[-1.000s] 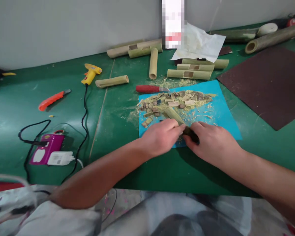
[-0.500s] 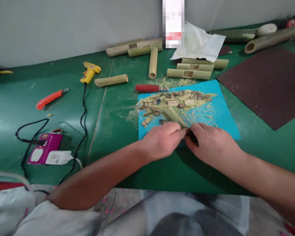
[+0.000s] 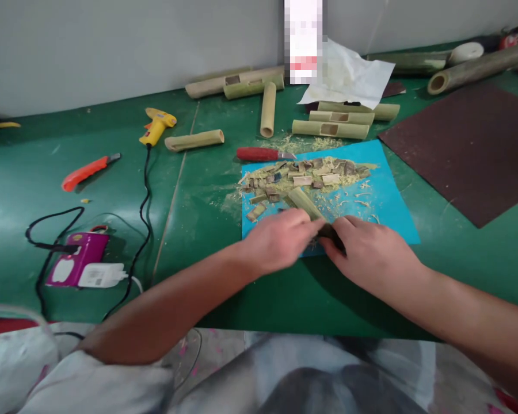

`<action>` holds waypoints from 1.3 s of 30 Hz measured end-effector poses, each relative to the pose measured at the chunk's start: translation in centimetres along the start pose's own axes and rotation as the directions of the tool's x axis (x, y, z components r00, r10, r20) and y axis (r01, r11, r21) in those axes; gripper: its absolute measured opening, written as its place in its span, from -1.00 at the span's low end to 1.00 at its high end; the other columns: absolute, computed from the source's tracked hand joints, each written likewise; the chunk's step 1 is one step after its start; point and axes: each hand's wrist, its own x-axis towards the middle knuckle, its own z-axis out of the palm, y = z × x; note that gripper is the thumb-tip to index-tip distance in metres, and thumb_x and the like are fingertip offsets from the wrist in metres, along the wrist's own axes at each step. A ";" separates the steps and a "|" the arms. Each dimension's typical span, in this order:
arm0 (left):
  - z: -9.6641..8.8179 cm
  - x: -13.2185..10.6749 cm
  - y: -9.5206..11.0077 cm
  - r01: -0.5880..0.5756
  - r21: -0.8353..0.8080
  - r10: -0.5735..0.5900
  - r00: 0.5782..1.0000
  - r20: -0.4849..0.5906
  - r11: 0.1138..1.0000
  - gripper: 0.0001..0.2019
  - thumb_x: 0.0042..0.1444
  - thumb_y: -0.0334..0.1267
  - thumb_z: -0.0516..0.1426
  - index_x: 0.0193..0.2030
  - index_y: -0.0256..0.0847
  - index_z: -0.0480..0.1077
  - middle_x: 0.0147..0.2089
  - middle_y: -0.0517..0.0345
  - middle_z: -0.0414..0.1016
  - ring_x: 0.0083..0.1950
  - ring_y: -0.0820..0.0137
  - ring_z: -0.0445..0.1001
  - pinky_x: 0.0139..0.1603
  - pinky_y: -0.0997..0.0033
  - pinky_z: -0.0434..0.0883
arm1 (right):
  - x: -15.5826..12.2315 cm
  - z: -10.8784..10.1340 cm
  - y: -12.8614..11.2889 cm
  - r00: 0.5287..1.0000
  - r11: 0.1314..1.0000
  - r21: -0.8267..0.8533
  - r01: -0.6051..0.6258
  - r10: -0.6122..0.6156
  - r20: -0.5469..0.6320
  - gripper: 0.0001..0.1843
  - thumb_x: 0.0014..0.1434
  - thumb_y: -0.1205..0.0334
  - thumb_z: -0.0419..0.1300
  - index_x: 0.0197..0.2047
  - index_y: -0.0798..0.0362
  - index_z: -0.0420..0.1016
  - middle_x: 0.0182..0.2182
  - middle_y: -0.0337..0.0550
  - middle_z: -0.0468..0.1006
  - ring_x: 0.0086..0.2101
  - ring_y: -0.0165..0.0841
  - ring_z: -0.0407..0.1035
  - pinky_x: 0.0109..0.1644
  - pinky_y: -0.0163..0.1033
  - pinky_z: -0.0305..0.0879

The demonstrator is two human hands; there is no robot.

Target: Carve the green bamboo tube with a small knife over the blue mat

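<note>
A pale green bamboo tube (image 3: pixel 305 202) slants toward me over the blue sheet (image 3: pixel 392 210), its near end hidden by my hands. My left hand (image 3: pixel 280 241) is closed at the tube's left side, thumb and forefinger pointing at my right hand. Curled around the near part, my right hand (image 3: pixel 377 250) grips a dark, thin piece of what looks like sandpaper (image 3: pixel 330 233) lying against the bamboo. How far it wraps around cannot be seen. Bamboo chips (image 3: pixel 302 181) and shavings lie just beyond my hands, with a red-handled carving knife (image 3: pixel 259 153) behind them.
Cut bamboo tubes (image 3: pixel 330 129) lie at the back, some with rectangular openings. A large dark brown sheet (image 3: pixel 466 155) is on the right. To the left are a yellow glue gun (image 3: pixel 157 126), an orange utility knife (image 3: pixel 86 172), and a purple power box (image 3: pixel 80 259) with cords.
My left hand has shifted slightly left, away from my right hand, and more of the dark piece shows between them. My right hand keeps nearly the same place.
</note>
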 end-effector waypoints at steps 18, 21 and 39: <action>-0.2 0.2 -1.0 0.086 0.120 -0.071 0.989 -0.129 0.989 -0.66 0.45 -0.26 -0.05 0.00 -0.34 0.54 -0.33 0.04 0.49 -0.32 0.41 0.45 -0.30 0.43 0.42 | 0.1 -0.1 -0.1 0.999 1.000 -0.013 -0.024 0.024 0.023 -0.70 0.32 0.11 0.08 -0.31 0.13 0.48 -0.42 -0.02 0.54 -0.51 -0.34 0.32 -0.48 -0.25 -0.16; -0.2 0.2 -1.0 0.020 0.100 -0.016 0.999 -0.039 0.995 -0.66 0.46 -0.26 -0.07 0.04 -0.26 0.53 -0.36 0.10 0.49 -0.36 0.43 0.43 -0.34 0.45 0.38 | 0.0 -0.1 -0.1 1.000 1.000 -0.008 -0.015 0.015 0.026 -0.72 0.31 0.12 0.10 -0.30 0.14 0.48 -0.42 -0.03 0.53 -0.51 -0.35 0.31 -0.48 -0.25 -0.15; -0.2 0.2 -0.6 0.041 0.132 -0.026 0.994 -0.110 0.990 -0.65 0.45 -0.25 -0.05 -0.05 -0.32 0.55 -0.32 0.03 0.51 -0.33 0.40 0.45 -0.32 0.41 0.39 | -0.1 -0.2 -0.1 0.999 0.999 0.016 -0.030 0.030 0.036 -0.69 0.34 0.12 0.04 -0.29 0.12 0.47 -0.43 -0.05 0.52 -0.52 -0.36 0.28 -0.47 -0.24 -0.18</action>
